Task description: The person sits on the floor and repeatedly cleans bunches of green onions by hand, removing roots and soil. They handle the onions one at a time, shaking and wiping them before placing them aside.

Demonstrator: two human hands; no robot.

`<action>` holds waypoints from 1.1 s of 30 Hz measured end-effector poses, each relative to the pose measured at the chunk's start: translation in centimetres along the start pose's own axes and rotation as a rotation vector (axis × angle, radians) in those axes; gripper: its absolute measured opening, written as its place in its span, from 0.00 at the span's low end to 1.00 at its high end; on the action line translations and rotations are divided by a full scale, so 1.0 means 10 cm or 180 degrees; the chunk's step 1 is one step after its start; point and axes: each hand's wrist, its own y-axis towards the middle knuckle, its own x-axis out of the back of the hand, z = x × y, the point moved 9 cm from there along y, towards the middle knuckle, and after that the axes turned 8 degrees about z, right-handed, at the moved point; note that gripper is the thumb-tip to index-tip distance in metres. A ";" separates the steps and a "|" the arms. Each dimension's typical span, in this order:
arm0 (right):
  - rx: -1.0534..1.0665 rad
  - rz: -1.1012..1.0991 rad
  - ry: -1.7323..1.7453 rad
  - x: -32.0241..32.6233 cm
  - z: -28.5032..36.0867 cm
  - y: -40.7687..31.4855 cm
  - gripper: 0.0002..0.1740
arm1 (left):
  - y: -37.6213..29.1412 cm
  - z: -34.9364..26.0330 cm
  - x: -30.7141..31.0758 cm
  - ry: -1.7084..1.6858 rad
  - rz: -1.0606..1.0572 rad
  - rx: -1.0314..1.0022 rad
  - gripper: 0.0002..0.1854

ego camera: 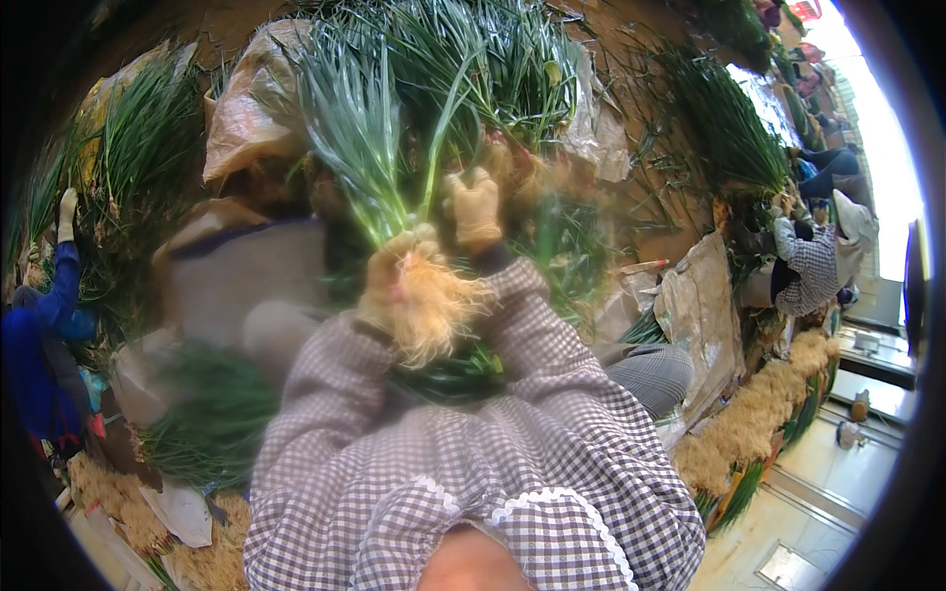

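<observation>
My left hand (pixel 380 272), in a pale work glove, is shut around a bunch of green onions (pixel 362 162). Their leaves fan out away from me, and the tangled pale roots (pixel 440 314) hang towards my chest. Just right of the bunch is my right hand (pixel 475 205), gloved too, with its fingers curled in. Whether anything is between those fingers cannot be made out. Beyond it lies a large heap of green onions (pixel 510 74), its reddish bulbs and roots (pixel 510 159) facing me.
Loose onions (pixel 211 417) lie at my lower left. Woven sacks (pixel 698 325) stand or lie around me. A row of root ends (pixel 761 406) runs along the right. One person (pixel 809 258) works at the right, another in blue (pixel 44 332) at the left.
</observation>
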 end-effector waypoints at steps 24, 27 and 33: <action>-0.1043 0.2245 -0.0527 0.04 -0.20 -0.59 0.14 | -0.09 -0.25 0.70 0.2661 -0.2379 0.0452 0.11; -0.1379 0.2392 -0.1334 0.02 -0.48 -0.63 0.16 | -0.16 -0.24 0.74 0.2901 -0.2563 0.0482 0.10; -0.1878 0.1027 0.1344 0.02 -0.67 -0.17 0.22 | -0.12 -0.22 0.76 0.2770 -0.2426 0.0385 0.12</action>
